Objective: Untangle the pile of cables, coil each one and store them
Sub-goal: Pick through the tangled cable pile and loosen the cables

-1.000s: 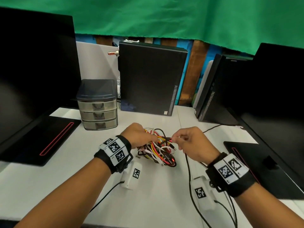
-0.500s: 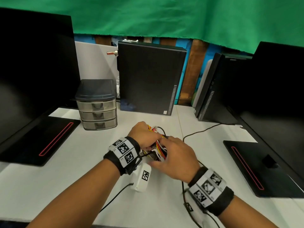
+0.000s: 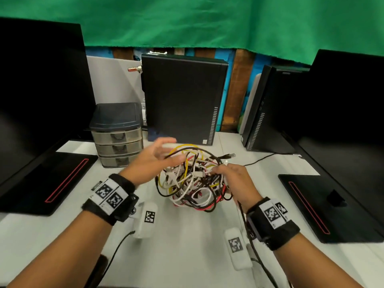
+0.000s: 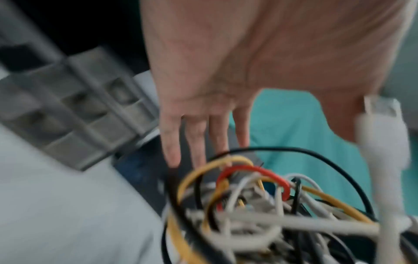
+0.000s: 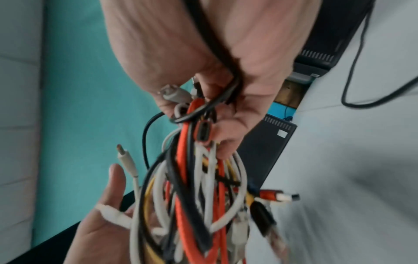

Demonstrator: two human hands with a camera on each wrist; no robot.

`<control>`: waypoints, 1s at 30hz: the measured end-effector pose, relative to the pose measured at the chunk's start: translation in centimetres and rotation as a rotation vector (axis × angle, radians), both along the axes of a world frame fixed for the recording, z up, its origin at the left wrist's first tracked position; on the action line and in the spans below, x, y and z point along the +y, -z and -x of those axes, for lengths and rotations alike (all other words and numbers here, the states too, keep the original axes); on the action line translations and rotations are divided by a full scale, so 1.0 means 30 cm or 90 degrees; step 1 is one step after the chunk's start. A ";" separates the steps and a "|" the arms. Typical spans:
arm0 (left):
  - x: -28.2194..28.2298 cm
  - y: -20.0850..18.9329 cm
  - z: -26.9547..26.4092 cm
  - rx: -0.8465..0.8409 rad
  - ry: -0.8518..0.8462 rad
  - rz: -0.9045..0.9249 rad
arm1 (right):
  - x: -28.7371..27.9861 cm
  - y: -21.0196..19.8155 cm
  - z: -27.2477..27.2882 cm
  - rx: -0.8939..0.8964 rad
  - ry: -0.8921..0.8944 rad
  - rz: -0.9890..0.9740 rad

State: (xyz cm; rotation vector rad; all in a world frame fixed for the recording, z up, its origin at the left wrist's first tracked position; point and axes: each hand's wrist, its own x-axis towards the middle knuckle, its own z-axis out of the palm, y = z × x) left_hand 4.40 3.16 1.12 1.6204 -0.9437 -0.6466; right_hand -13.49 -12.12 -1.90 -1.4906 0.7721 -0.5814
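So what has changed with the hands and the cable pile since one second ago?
The right hand now grips the cable pile and has lifted it, so the loops spread out. The left hand let go and opened beside it. The drawer unit stayed in place.

A computer workstation or office desk: beyond the fingers stand upright black desktop computer towers [image 3: 182,98], dark flat monitors [image 3: 41,90], and a small grey plastic three-drawer organiser [image 3: 117,138].

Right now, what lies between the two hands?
The cable tangle: right hand grips it, open left hand beside it. Head view shows this.
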 end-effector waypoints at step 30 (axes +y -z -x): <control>-0.221 0.169 0.014 -0.158 0.128 -0.241 | -0.160 -0.041 -0.010 0.321 -0.141 0.549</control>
